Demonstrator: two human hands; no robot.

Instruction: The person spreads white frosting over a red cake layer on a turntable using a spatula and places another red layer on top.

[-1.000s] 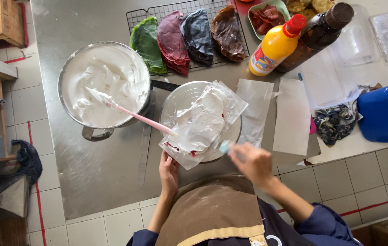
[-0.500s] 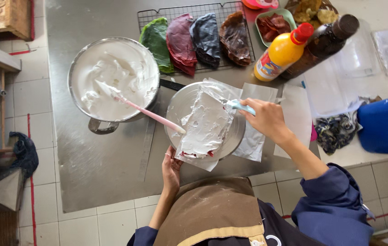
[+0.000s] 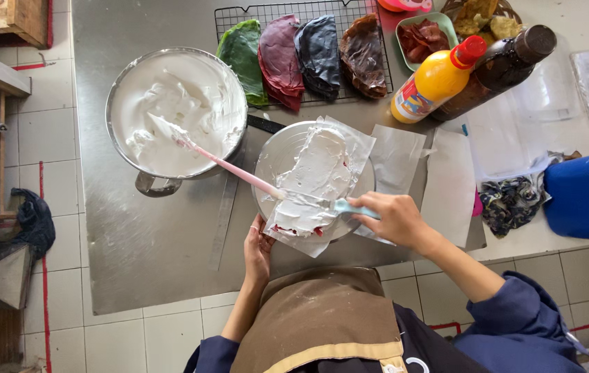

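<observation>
Covering clear wrap [image 3: 350, 148]: thick, uneven white cream [image 3: 315, 176], red underneath.

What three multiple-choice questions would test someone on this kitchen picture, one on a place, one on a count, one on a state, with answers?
1. Where does the pink spatula rest?
A. In the cream pot
B. On the rack
C. On the blue bin

2. How many folded coloured crepes lie on the rack?
A. Two
B. Four
C. Six

3. What is the right hand doing?
A. Resting open on the table
B. Gripping the yellow bottle
C. Holding a light-blue-handled knife to the cream on the round tray

Answers: 1 A, its blade lies in the white cream. 2 B, green, maroon, dark blue and brown ones sit side by side. 3 C, fingers wrap the handle while the left hand steadies the tray's near edge.
</observation>
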